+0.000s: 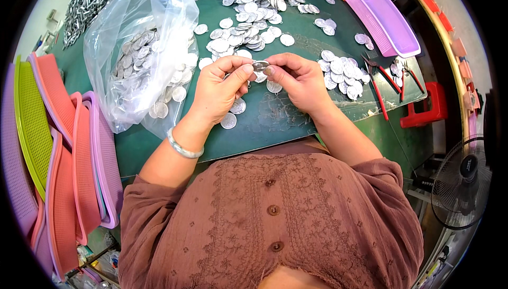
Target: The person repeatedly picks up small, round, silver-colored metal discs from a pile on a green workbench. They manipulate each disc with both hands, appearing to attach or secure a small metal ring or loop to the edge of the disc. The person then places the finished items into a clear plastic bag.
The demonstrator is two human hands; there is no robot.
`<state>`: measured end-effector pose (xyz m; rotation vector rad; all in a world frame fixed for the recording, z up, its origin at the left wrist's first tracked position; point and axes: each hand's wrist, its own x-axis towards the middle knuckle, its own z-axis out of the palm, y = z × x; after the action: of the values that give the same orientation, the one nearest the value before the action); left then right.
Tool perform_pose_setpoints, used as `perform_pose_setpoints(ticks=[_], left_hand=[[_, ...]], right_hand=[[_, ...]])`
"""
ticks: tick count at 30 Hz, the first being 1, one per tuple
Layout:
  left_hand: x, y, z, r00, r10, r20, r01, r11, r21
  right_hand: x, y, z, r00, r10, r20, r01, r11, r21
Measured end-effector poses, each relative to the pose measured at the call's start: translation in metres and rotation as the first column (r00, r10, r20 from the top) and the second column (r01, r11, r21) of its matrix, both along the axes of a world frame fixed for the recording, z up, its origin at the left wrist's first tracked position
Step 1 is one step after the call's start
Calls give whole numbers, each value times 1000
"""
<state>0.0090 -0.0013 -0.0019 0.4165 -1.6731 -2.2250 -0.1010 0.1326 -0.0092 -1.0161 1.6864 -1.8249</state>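
Observation:
Between my two hands, over the near part of the green table [275, 120], is a small round silver medallion [260, 66]. My left hand [225, 85] pinches its left edge with thumb and forefinger. From the other side my right hand [300, 80] grips it the same way. Just below the right fingers lies a medallion with a small loop [274, 87]. More loose medallions [228, 121] rest beside my left wrist. A heap of silver medallions [243, 30] spreads beyond my hands, and another pile [344, 75] sits to the right.
On the left stands a clear plastic bag [143, 77] holding many medallions. Stacked plastic baskets [69, 151] lean beside the table. Red-handled pliers [389, 80] lie at the right, near a purple basket [381, 16] and a red stool [427, 106]. A fan [460, 183] stands lower right.

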Motion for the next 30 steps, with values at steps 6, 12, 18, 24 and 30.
perform_pose_setpoints(ticks=[6, 12, 18, 24, 30], left_hand=[[-1, -1, -1, 1000, -18, -1, 18, 1000, 26], [-1, 0, 0, 998, -48, 45, 47, 999, 20], [0, 2, 5, 994, -112, -20, 114, 983, 142], [0, -2, 2, 987, -157, -29, 160, 969, 190], [0, 0, 4, 989, -149, -19, 150, 968, 199]], right_hand=[[0, 0, 3, 978, -27, -208, 19, 999, -41], [2, 0, 4, 972, -46, -229, 35, 998, -50], [3, -2, 2, 942, -54, -331, 30, 997, -76], [5, -3, -2, 958, -45, -284, 22, 996, -83], [5, -4, -4, 965, -30, -261, 1, 994, -109]])
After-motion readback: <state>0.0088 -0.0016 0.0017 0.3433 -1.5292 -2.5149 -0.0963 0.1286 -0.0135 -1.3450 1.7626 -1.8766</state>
